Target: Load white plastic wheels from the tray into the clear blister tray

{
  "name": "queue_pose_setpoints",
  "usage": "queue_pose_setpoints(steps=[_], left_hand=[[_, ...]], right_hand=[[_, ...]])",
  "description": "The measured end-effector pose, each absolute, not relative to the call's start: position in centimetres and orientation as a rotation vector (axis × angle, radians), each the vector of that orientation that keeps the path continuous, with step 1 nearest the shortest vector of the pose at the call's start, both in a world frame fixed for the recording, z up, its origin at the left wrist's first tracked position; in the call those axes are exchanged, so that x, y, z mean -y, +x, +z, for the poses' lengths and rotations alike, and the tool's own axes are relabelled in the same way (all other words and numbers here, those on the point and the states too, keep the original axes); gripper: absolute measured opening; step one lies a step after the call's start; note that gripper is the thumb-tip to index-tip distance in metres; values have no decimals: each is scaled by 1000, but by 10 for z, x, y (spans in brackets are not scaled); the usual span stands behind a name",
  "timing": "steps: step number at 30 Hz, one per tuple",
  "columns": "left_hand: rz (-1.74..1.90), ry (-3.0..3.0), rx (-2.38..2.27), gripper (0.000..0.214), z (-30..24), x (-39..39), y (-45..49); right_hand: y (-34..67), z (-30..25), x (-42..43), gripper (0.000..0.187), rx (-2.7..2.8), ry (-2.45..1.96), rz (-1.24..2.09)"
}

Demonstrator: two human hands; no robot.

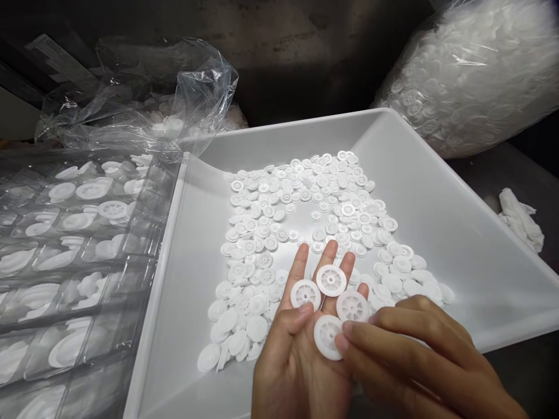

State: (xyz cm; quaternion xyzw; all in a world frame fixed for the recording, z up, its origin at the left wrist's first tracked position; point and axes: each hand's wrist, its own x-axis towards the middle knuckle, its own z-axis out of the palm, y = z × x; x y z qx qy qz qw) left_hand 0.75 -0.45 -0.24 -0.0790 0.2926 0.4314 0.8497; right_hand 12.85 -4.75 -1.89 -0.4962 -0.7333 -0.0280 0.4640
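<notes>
My left hand [290,355] is palm up over the tray, with several small white plastic spoked wheels lying on its palm and fingers. Its thumb presses against the wheel [305,295] on the left. Another wheel [331,280] rests across the middle fingers, and a third [352,306] lies near the little finger. My right hand [410,343] comes in from the right, thumb and forefinger pinching the edge of the lowest wheel [327,337]. Beneath both hands, a large white tray [437,233] holds many loose wheels [257,327] of the same kind.
To the left are clear plastic compartment trays [163,192] with white parts in their pockets. An opened clear bag [205,87] lies behind them. A full bag of white wheels [476,87] stands at the back right, and a crumpled white cloth or tissue [519,218] lies beyond the tray's right rim.
</notes>
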Motion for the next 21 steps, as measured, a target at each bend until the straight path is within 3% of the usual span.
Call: queue_pose_setpoints(steps=[10,15,21], left_hand=[[904,-47,-738,82,2,3,7],[932,-44,-750,83,6,2,7],[914,-60,-737,82,7,1,6]], right_hand=[[145,-13,57,15,1889,-1224,43],[166,-16,62,25,1895,-1261,44],[174,-38,65,16,1519,-1245,-61]])
